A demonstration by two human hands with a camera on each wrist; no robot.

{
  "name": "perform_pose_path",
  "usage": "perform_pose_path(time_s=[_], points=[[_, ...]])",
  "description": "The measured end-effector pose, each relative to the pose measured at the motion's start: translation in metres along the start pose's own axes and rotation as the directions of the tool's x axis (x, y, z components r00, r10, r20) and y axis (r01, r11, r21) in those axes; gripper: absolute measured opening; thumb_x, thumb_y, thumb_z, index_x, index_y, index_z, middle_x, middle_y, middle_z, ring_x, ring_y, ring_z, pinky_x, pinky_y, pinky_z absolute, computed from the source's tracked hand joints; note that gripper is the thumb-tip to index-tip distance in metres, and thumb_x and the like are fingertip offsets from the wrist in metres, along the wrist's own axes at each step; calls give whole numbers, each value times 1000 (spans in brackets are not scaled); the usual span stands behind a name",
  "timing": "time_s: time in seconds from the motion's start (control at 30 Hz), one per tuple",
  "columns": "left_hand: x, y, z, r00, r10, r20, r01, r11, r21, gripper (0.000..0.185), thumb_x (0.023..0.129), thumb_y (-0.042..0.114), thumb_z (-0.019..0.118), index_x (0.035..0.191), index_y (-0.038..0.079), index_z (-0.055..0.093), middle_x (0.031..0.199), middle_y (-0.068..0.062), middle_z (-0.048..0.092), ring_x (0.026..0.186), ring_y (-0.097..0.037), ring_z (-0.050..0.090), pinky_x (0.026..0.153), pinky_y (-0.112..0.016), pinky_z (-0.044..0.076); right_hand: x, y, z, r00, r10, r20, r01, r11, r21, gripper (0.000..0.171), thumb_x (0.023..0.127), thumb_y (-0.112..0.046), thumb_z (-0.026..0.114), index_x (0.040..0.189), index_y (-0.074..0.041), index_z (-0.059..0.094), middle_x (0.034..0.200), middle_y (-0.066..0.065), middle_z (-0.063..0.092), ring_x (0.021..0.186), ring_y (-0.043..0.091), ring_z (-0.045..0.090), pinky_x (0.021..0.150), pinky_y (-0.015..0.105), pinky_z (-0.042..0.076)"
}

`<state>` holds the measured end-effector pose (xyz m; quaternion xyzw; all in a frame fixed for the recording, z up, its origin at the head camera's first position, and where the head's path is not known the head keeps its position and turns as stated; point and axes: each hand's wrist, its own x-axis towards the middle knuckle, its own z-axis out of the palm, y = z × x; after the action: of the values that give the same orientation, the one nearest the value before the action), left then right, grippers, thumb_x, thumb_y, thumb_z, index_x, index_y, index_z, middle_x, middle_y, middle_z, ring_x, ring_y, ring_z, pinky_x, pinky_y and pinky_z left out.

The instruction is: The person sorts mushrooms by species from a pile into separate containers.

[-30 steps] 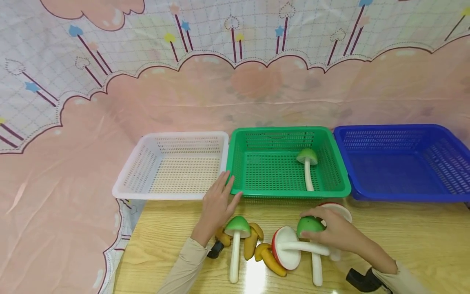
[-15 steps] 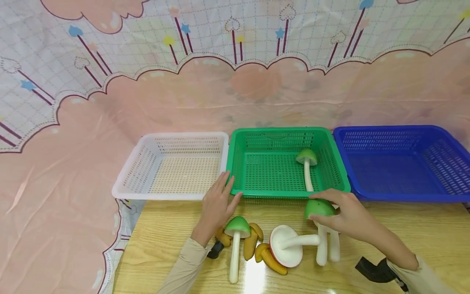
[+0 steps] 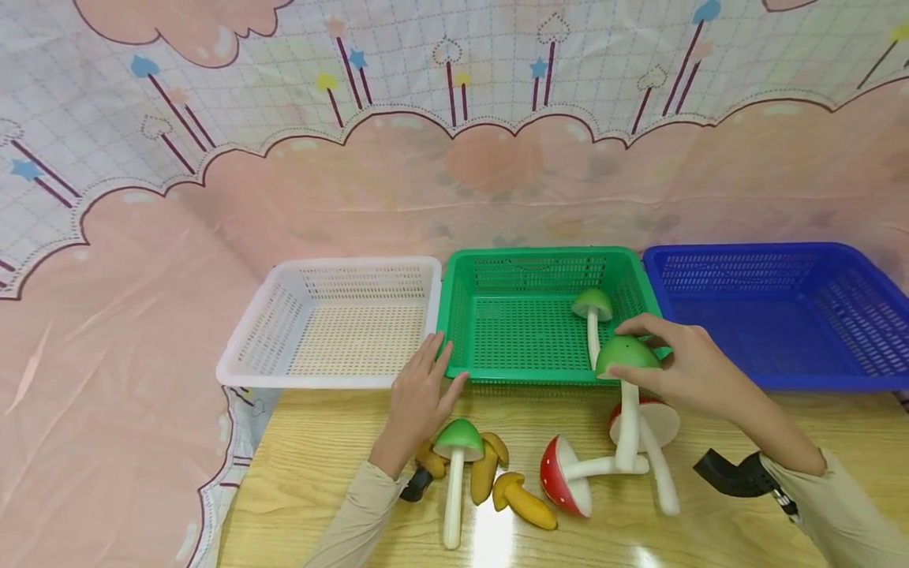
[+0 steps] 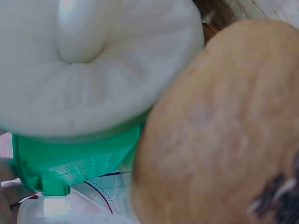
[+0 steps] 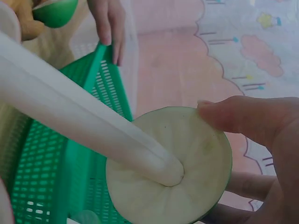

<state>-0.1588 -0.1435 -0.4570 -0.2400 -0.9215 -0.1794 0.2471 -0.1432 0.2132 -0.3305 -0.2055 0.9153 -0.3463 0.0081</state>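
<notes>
My right hand (image 3: 682,363) grips the cap of a green toy mushroom (image 3: 625,356), lifted at the front right rim of the green basket (image 3: 497,374); its white stem hangs down. The right wrist view shows the pale underside of that green mushroom (image 5: 173,168) with my thumb (image 5: 238,116) on the cap's edge. Another green mushroom (image 3: 593,315) lies inside the basket. My left hand (image 3: 420,394) rests with straight fingers on the green basket's front left corner. A third green mushroom (image 3: 456,465) lies on the table below it.
A white basket (image 3: 256,347) stands to the left, a blue basket (image 3: 781,382) to the right. On the wooden table (image 3: 319,473) lie two red mushrooms (image 3: 564,480) and several yellow-brown mushrooms (image 3: 521,501). A patterned pink cloth hangs behind. The left wrist view is blurred close-ups of mushrooms.
My right hand has raised the green mushroom off the table and carried it up toward the green basket's front rim. The red mushrooms shifted on the table. The left hand stayed put.
</notes>
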Motion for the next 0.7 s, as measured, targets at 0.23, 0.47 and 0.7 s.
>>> perform_pose_path(time_s=[0.23, 0.47, 0.7], points=[[-4, -2, 5, 1000, 12, -25, -12, 1000, 15, 54, 94, 37, 56, 128, -4, 56, 138, -20, 47, 130, -33, 42, 101, -45, 41, 16, 3, -1, 1000, -3, -15, 3, 1000, -10, 41, 84, -34, 72, 118, -14, 60, 107, 7, 63, 88, 24, 63, 68, 37, 52], [-6, -3, 6, 1000, 4, -19, -4, 1000, 4, 55, 95, 39, 52, 129, -4, 55, 139, -20, 46, 131, -33, 41, 102, -45, 39, 33, 7, -3, 1000, -13, -9, 13, 1000, 0, 42, 85, -33, 71, 119, -10, 62, 111, 9, 63, 94, 28, 62, 76, 45, 52], [-8, -3, 7, 999, 16, -35, -16, 1000, 20, 56, 96, 41, 50, 129, -4, 56, 139, -20, 47, 130, -33, 42, 101, -46, 41, 53, 9, -6, 999, 41, 31, -42, 999, 29, 45, 86, -40, 68, 121, -11, 62, 117, 10, 61, 99, 31, 60, 82, 48, 49]])
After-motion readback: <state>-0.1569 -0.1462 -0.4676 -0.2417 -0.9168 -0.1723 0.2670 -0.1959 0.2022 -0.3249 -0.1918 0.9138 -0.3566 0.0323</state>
